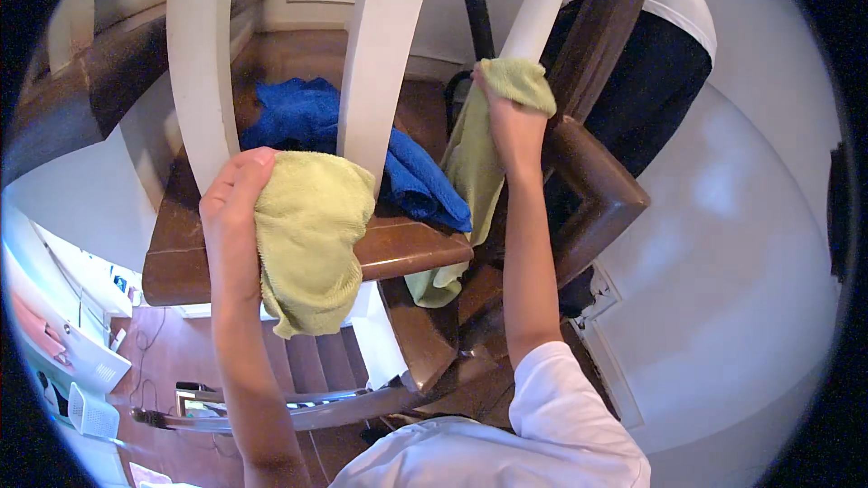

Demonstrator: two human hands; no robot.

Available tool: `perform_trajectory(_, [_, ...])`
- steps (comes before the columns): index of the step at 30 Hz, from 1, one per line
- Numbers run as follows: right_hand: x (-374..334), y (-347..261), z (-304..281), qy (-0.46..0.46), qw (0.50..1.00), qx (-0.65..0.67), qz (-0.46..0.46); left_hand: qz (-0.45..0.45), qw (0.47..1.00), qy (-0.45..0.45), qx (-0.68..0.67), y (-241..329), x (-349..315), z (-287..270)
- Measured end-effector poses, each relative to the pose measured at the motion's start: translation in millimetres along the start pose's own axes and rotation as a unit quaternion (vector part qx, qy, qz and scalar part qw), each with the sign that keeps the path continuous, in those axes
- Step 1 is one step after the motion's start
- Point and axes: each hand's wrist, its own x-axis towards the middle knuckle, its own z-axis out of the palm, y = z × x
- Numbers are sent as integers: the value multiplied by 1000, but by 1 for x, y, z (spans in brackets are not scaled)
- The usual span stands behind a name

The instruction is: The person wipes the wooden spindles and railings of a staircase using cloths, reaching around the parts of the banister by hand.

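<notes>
My left hand (233, 203) is closed on the edge of a yellow-green cloth (312, 235), which hangs over the front of a brown wooden stair tread (411, 248). My right hand (515, 131) grips a second yellow-green cloth (475, 163) and presses it around a white baluster (547, 4) beside the dark handrail. Most of the right fingers are hidden under the fabric, and the cloth's long end trails down past the tread. A crumpled blue cloth (420, 181) lies on the tread, partly behind another white baluster (384, 54).
At the upper right stands another person (637, 63) in dark trousers and a white top, beyond the brown handrail (601, 36). A brown newel corner (601, 185) juts out near my right forearm. Below left, a lower floor shows cables and a white basket (93, 411).
</notes>
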Motion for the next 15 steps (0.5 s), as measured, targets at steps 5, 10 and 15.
perform_trajectory(5, [92, -34, -5, -22, 997, -51, 54, -25, 999, -21, -5, -6, 1, -1])
perform_trajectory(10, [74, -32, -25, -142, 912, 352, 155, -23, 1000, -4, 2, -4, 4, 1])
perform_trajectory(15, [-39, -7, -21, -97, 995, 13, 6, -29, 1000, 2, -6, -4, 7, -8])
